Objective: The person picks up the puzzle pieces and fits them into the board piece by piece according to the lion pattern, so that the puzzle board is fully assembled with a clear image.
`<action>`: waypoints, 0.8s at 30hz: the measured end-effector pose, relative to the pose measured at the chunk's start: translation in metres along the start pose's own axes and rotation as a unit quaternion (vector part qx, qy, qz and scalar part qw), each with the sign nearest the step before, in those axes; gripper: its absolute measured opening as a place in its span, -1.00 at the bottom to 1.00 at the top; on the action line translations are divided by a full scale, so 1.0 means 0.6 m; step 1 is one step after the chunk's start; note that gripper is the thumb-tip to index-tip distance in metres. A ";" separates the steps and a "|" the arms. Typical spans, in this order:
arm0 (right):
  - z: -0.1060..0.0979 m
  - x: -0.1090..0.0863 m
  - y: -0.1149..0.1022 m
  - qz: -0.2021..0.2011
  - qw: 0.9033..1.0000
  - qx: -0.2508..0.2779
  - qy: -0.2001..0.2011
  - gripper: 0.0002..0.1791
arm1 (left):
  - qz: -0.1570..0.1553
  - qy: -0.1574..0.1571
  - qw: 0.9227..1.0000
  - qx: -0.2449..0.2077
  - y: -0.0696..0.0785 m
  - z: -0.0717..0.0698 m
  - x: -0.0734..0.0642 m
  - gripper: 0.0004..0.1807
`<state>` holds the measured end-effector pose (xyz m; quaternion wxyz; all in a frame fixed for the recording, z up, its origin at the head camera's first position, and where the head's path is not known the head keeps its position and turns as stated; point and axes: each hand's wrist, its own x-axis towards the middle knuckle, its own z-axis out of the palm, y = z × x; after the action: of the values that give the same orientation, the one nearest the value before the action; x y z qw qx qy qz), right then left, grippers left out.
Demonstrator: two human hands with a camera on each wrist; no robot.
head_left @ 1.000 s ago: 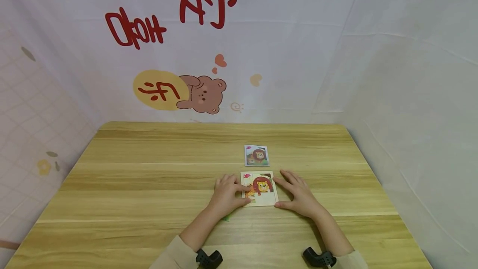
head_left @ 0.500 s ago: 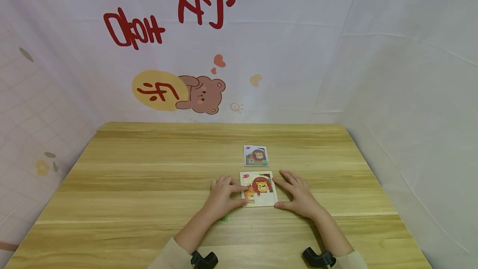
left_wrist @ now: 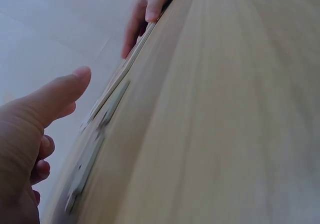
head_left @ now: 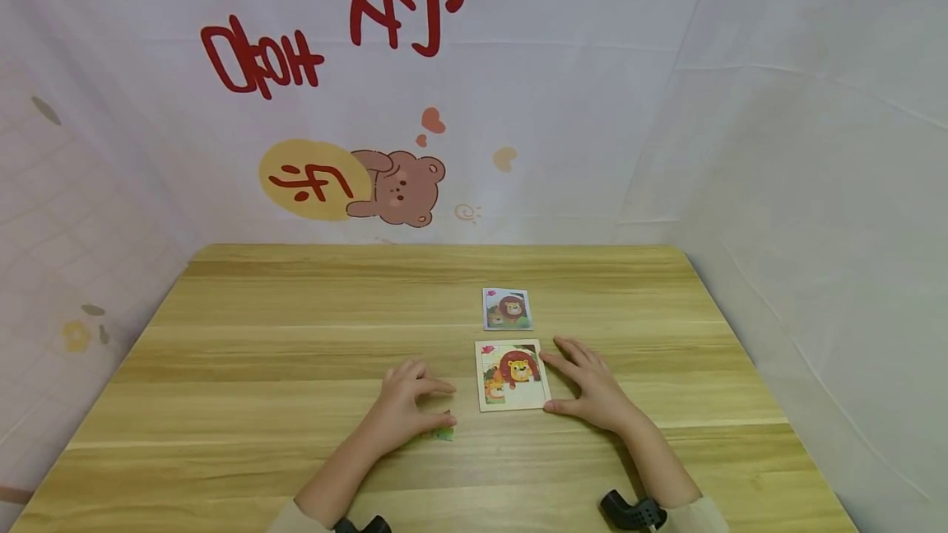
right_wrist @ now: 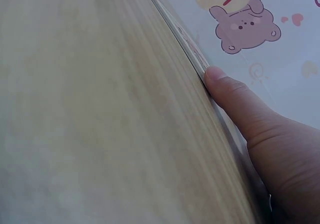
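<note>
A jigsaw puzzle board (head_left: 527, 396) with a lion picture lies on the table; its lower right part shows pale backing. My right hand (head_left: 596, 385) rests at the board's right side, thumb at the near corner and index finger farther up the edge. In the right wrist view, the thumb (right_wrist: 232, 91) meets the board's edge. My left hand (head_left: 403, 405) is apart from the board, to its left, with thumb and index finger spread and nothing between them. Just beneath that thumb lies a green puzzle piece (head_left: 444, 433). Two flat pieces show in the left wrist view, the nearer piece (left_wrist: 86, 171) edge-on.
Behind the board lies a picture card (head_left: 508, 309) with the same lion. The wooden table (head_left: 296, 336) backs onto a white printed curtain (head_left: 563, 105), and more white cloth stands along both sides.
My left hand has drawn back left and toward me, off the board's left side, uncovering the small tiger picture there and the green piece. The right hand has stayed in place.
</note>
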<state>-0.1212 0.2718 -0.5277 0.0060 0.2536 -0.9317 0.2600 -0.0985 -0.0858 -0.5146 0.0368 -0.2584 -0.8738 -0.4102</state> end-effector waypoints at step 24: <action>-0.005 -0.002 -0.008 -0.005 1.000 0.004 0.002 -0.11 | -0.012 -0.026 1.000 0.000 -0.047 -0.069 -0.081 -0.62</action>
<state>-0.1185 0.2703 -0.5227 0.0083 0.2572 -0.9294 0.2644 -0.0763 -0.1518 -0.5203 0.0089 -0.2587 -0.8774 -0.4041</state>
